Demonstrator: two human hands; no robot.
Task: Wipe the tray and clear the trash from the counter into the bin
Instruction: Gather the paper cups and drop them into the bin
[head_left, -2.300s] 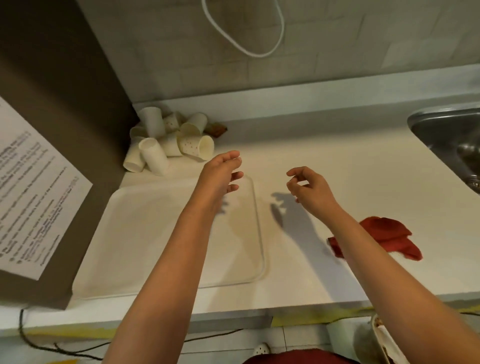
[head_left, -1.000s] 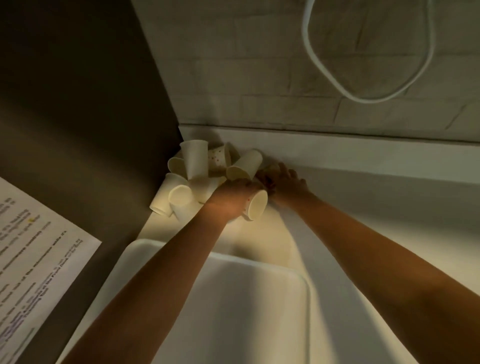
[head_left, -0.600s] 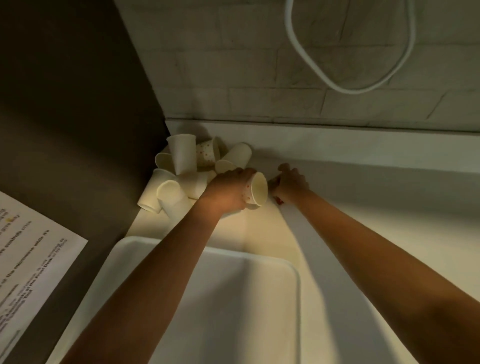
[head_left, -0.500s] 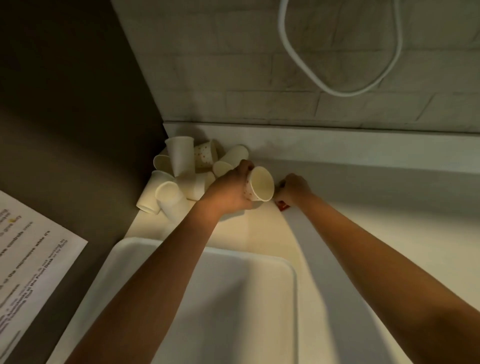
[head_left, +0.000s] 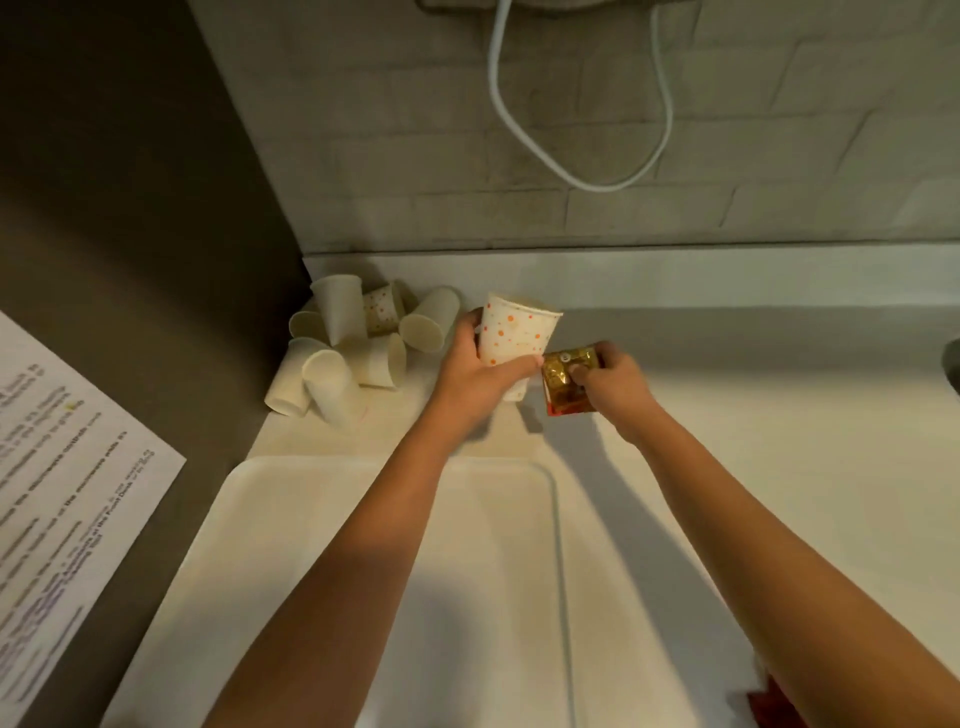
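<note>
Printed lines of text are carried by a white paper sheet (head_left: 62, 499) fixed to the dark panel well to the left of the left hand's grip, but they are too blurred to be read. No legible wording can be made out on the gold and red packet (head_left: 563, 382) pinched in the right hand's grip.

Grey brick wall (head_left: 597, 119), white cable (head_left: 576, 179) looping; dark panel (head_left: 119, 208) left.

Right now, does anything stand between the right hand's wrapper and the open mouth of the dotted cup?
Nothing visible does. The wrapper sits beside the dotted cup, touching the left hand; the cup's mouth is open above.
</note>
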